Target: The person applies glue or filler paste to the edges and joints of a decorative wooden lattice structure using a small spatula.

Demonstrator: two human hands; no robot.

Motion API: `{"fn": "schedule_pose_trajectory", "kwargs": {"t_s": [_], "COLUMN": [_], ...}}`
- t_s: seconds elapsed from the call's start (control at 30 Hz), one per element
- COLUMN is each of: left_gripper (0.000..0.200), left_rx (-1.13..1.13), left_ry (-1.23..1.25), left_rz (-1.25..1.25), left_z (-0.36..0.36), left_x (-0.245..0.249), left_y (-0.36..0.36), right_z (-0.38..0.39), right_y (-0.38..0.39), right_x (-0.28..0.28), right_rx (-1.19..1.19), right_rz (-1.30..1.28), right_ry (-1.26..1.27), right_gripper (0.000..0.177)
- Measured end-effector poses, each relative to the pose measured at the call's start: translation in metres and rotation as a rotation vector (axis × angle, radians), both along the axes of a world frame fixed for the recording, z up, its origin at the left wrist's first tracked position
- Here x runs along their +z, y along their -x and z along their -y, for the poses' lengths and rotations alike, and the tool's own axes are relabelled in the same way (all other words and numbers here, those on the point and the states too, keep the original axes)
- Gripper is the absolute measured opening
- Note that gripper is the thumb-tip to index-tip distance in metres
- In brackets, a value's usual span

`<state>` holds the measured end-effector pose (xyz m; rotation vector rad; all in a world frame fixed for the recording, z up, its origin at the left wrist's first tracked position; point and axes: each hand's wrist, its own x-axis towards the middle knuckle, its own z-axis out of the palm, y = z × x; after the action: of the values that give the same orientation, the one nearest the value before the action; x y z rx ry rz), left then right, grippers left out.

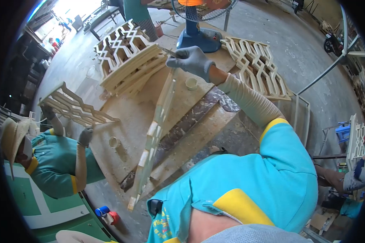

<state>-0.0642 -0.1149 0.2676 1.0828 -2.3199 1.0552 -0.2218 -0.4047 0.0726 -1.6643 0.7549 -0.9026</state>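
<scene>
My right hand (pixel 190 60), in a grey glove, is shut on the top end of a pale wooden lattice panel (pixel 156 129). The panel is seen edge-on and slants down from the glove to its lower end near my chest. It hangs over the worn wooden worktable (pixel 134 109). A pale sleeved or gloved part of my left arm (pixel 75 237) shows at the bottom edge, apart from the panel; whether that hand is open or shut is hidden.
A co-worker in a straw hat at the left holds another lattice panel (pixel 75 107) in gloved hands. Stacks of lattice panels (pixel 129 60) (pixel 257 69) lie on the table's far side, flanking a blue-based fan (pixel 198 38). Two small cups (pixel 191 83) (pixel 114 141) stand on the table.
</scene>
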Motion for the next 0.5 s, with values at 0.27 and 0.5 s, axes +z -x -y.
{"fn": "schedule_pose_trajectory", "kwargs": {"t_s": [0.27,0.5], "left_gripper": [0.070,0.072], "left_rx": [0.020,0.030], "left_ry": [0.006,0.009], "left_rz": [-0.020,-0.036], "left_z": [-0.0019,-0.0075], "left_x": [-0.0013,0.0003], "left_y": [-0.0047,-0.0052], "right_z": [-0.0080,-0.0039], "right_y": [0.0053,0.0040], "right_x": [0.0082,0.0045], "right_rx": [-0.001,-0.006], "right_rz": [0.020,0.004], "right_ry": [-0.039,-0.070], "right_gripper": [0.030,0.032]}}
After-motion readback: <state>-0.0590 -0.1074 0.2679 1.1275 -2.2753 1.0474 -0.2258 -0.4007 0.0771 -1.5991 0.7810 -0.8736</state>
